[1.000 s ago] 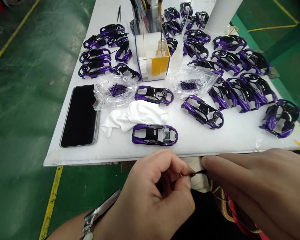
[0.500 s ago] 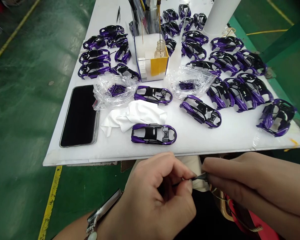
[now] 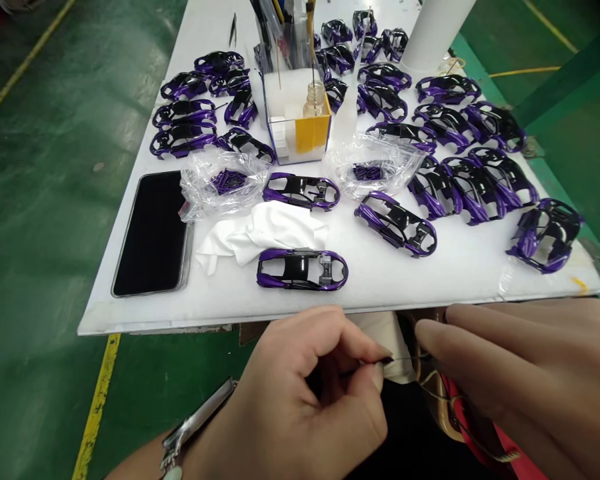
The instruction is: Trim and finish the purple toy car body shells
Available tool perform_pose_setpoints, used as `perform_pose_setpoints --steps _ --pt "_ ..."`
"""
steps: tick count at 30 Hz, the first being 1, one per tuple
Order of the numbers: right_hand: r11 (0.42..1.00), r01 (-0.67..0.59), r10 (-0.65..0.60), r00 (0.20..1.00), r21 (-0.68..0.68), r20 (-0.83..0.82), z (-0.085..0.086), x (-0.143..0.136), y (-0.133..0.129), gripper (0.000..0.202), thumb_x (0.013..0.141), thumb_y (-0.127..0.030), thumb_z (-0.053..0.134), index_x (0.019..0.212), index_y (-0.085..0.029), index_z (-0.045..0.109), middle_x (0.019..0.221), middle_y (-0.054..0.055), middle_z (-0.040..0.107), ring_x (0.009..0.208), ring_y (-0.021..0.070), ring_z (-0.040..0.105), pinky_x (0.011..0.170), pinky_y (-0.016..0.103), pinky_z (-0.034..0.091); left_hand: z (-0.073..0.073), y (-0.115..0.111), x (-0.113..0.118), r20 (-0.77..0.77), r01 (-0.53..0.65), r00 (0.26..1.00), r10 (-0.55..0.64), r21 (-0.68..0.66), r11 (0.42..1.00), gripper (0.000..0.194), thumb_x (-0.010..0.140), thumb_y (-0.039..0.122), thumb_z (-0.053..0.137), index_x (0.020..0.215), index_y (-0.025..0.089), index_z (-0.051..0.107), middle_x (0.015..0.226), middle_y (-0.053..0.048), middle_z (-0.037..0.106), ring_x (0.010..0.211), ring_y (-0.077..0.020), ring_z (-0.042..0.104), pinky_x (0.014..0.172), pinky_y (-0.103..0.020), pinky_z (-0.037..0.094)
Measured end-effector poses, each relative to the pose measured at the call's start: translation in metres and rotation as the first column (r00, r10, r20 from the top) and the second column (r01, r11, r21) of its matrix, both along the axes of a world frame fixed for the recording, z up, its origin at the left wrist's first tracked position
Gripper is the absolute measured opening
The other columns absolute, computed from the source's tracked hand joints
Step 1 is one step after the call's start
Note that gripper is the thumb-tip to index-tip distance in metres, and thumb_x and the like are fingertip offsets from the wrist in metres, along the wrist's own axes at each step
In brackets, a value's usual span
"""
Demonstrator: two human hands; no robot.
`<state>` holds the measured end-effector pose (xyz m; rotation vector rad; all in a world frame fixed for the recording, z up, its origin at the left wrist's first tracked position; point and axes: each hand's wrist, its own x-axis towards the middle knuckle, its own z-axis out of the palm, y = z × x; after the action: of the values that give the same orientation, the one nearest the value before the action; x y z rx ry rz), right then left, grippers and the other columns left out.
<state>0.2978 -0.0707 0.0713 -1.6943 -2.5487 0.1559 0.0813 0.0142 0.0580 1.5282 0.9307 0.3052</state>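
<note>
Drawing right hand [image 3: 525,373] away with unclear grip; pinching small, slender black piece [image 3: 387,360] in left hand [image 3: 295,393], probably handling lightly, needing fingertips near its end.

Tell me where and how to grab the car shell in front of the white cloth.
Probably best: pinch the shell by its long sides, at the black roof, from above and the near side. It lies flat, long side towards the table's edge; the cloth crowds its far side.
</note>
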Motion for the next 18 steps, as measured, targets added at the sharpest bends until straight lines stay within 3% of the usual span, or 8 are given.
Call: perform_pose_setpoints --steps 3,8,18 --pt "0.999 -0.030 0.030 0.999 0.012 -0.032 0.000 -0.004 0.003 0.024 0.084 -0.013 0.047 0.103 -0.026 0.057 0.067 -0.002 0.058 0.048 0.0181 0.051 0.046 0.033 0.030 0.002 -0.001 -0.001 -0.008 0.003 1.000 -0.003 -0.013 1.000 0.012 0.078 0.018 0.055 0.072 0.019 0.065 0.062 0.001 0.060 0.054 -0.0116 0.053 0.046 -0.020 0.041" --pt "0.997 0.026 -0.025 1.000 0.075 -0.010 -0.002 -0.016 0.012 0.014 0.090 -0.027 0.056 0.102 -0.027 0.065 0.063 -0.001 0.055 0.052 0.0189 0.050 0.049 0.030 0.032 0.001 0.000 0.004 -0.007 0.002 1.000 -0.002 -0.028 1.000 0.010 0.078 0.019 0.055 0.073 0.020 0.064 0.062 0.001 0.060 0.054 -0.0117 0.054 0.046 -0.020 0.041" --pt "0.993 0.025 -0.030 0.999 0.116 0.041 -0.004 -0.019 0.016 0.018 0.097 -0.037 0.053 0.100 -0.026 0.067 0.062 0.001 0.053 0.056 0.0189 0.050 0.050 0.029 0.036 0.001 -0.001 0.001 0.014 -0.010 1.000 0.011 -0.113 0.994 0.007 0.080 0.020 0.059 0.076 0.019 0.065 0.064 0.002 0.060 0.055 -0.0111 0.052 0.049 -0.019 0.043"
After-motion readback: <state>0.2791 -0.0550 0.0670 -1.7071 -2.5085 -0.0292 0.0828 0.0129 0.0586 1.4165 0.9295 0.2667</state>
